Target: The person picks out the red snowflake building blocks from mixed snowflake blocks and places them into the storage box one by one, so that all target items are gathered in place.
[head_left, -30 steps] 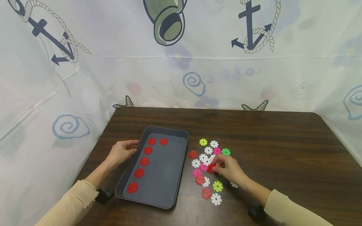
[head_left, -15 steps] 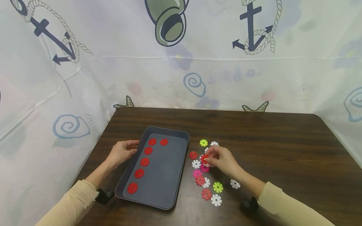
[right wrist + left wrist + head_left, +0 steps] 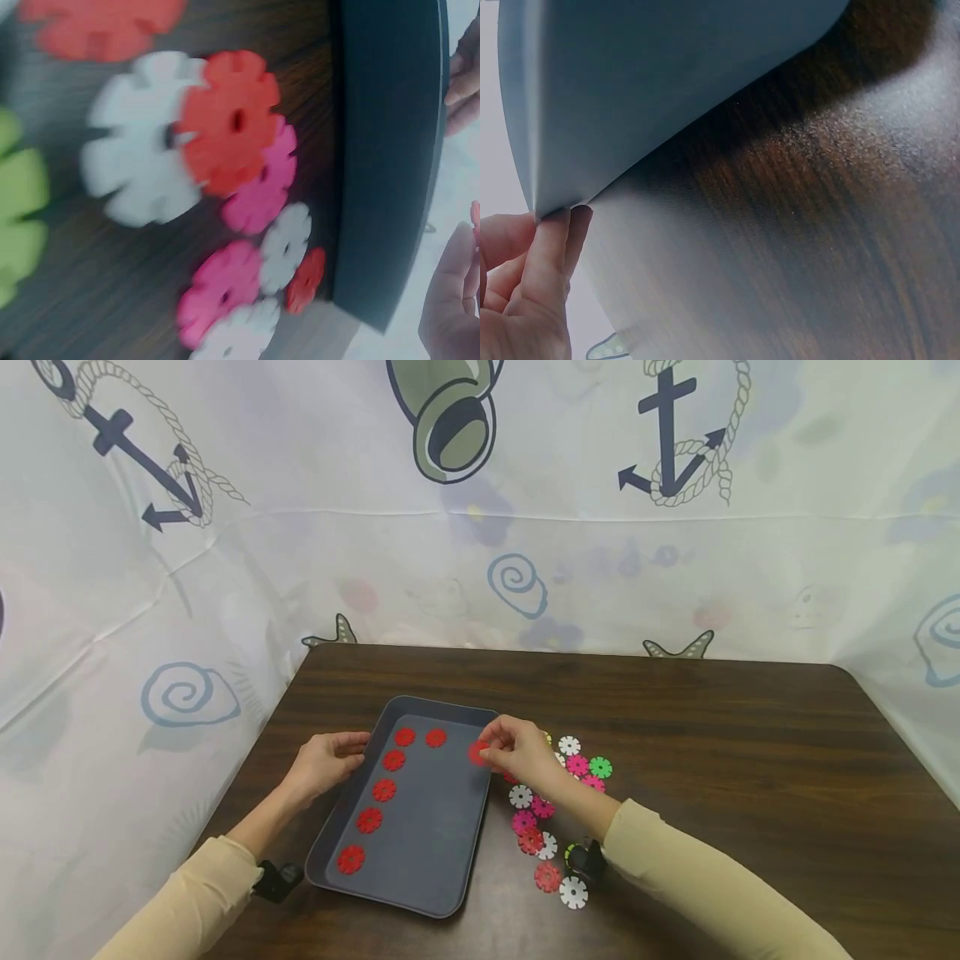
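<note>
A dark grey tray (image 3: 431, 835) lies at a slant on the brown table. Inside it, several red notched discs (image 3: 384, 790) form a column along the left side, and another red disc (image 3: 436, 737) lies at the top beside that column. My left hand (image 3: 324, 767) touches the tray's left wall with fairly straight fingers; the left wrist view shows the fingertips (image 3: 553, 217) against the outer wall. Over the tray's upper right edge, my right hand (image 3: 519, 753) pinches a red notched disc (image 3: 477, 752) between thumb and fingers.
Right of the tray, loose discs lie scattered, some overlapping: white discs (image 3: 573, 892), pink discs (image 3: 523, 822), red discs (image 3: 547, 877) and a green disc (image 3: 601, 767). My right forearm hides part of them. A printed white curtain (image 3: 420, 568) hangs behind the table (image 3: 735, 743).
My right hand has lifted the red disc from the loose discs and carried it left to the tray's upper right edge. My left hand has stayed at the tray's left side.
</note>
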`<state>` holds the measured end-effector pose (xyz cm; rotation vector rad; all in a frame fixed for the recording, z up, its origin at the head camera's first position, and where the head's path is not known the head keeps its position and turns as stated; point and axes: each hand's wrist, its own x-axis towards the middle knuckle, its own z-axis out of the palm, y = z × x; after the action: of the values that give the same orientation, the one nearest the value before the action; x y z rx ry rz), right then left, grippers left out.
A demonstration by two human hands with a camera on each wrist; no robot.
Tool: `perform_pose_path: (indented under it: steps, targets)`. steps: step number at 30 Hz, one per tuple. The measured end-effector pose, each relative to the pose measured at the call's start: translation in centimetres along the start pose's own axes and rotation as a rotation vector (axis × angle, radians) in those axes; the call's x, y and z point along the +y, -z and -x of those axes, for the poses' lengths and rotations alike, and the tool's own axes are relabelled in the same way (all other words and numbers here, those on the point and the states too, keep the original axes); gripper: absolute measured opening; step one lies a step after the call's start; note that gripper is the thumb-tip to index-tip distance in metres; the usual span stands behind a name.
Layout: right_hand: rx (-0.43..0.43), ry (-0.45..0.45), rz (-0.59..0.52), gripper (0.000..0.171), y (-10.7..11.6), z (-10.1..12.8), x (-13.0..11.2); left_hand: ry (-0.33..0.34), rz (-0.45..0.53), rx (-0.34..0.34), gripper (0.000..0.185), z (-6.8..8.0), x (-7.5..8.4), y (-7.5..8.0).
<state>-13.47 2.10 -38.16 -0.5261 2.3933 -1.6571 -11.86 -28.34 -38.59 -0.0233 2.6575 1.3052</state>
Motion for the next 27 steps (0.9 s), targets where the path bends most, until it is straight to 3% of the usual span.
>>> perform_pose_path:
  steps: [6, 13, 27]
  targets:
    - [0.012, -0.049, 0.009, 0.014, -2.4, -2.2, -0.3, 0.002, 0.004, 0.000, 0.039, 0.0, 0.0, 0.0]
    - [0.013, -0.044, 0.091, 0.013, -4.4, -4.2, -0.2, 0.005, 0.002, 0.000, 0.038, 0.0, -0.1, 0.0]
    - [-0.022, -0.081, 0.179, 0.010, -7.0, -5.8, 0.4, -0.001, 0.000, -0.004, 0.038, -0.2, -0.1, 0.1]
